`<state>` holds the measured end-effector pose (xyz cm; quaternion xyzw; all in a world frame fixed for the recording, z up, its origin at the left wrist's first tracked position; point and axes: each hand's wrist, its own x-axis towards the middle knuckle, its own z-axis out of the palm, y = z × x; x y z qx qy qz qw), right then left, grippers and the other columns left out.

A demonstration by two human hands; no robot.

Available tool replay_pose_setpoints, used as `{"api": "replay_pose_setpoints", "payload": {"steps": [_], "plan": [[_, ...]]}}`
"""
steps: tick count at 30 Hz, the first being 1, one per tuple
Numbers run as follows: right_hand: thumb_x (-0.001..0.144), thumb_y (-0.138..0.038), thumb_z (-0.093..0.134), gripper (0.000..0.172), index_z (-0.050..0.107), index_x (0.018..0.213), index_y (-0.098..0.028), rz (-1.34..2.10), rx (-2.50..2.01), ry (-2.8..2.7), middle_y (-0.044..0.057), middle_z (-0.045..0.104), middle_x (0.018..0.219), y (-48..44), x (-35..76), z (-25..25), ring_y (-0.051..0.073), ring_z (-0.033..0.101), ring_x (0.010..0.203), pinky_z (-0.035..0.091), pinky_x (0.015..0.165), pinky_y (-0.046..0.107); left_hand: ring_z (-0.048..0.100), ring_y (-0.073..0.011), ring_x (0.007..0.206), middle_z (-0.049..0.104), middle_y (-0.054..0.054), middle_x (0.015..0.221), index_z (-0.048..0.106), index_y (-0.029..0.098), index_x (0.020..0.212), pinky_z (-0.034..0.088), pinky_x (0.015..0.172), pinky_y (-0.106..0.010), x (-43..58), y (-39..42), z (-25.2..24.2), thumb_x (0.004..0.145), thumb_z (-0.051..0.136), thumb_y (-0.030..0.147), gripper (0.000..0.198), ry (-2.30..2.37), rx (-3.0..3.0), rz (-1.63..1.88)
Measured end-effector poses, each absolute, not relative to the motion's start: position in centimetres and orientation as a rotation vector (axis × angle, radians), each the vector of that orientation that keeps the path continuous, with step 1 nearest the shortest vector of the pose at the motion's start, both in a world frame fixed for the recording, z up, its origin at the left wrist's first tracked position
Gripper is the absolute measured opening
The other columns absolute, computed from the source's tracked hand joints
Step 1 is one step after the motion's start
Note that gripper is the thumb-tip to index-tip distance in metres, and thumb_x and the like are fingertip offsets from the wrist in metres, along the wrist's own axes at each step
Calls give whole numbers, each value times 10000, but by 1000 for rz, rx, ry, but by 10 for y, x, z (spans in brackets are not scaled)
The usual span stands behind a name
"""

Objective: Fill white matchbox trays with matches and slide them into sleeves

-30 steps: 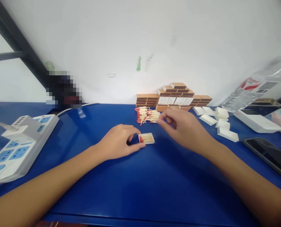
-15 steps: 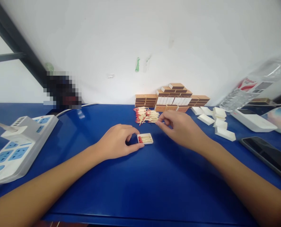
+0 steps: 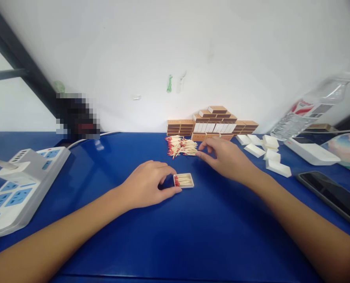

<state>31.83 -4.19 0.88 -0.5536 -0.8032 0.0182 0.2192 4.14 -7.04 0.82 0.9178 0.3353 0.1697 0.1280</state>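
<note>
A small white matchbox tray (image 3: 192, 185) lies on the blue table with several red-headed matches (image 3: 184, 180) inside. My left hand (image 3: 151, 184) has its thumb and forefinger around the tray's left end, holding it. Behind the tray is a loose pile of matches (image 3: 179, 146) with red heads. At the right edge of this pile rests my right hand (image 3: 222, 157), thumb and forefinger close together at the match ends; whether a match is between them is too small to tell.
Stacked matchboxes (image 3: 214, 122) stand against the wall. Several white trays (image 3: 278, 168) lie to the right, near a white device (image 3: 313, 152), a phone (image 3: 334, 192) and a bottle (image 3: 301, 110). A power strip (image 3: 30, 192) sits at the left.
My left hand and the tray have moved slightly toward me and to the right. My right hand stays by the pile. The camera view has shifted slightly.
</note>
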Motion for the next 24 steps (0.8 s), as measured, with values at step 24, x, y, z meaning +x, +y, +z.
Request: {"api": "replay_pose_setpoints", "payload": {"steps": [24], "plan": [[1030, -341, 536, 203, 666, 1039, -186, -167, -1421, -2294, 94, 622, 1045, -22, 287, -4, 227, 617, 875, 397, 680, 322, 599, -158, 727, 636, 10, 793, 698, 197, 1102, 411, 753, -319, 43, -70, 4, 959, 651, 480, 321, 925, 2739, 492]]}}
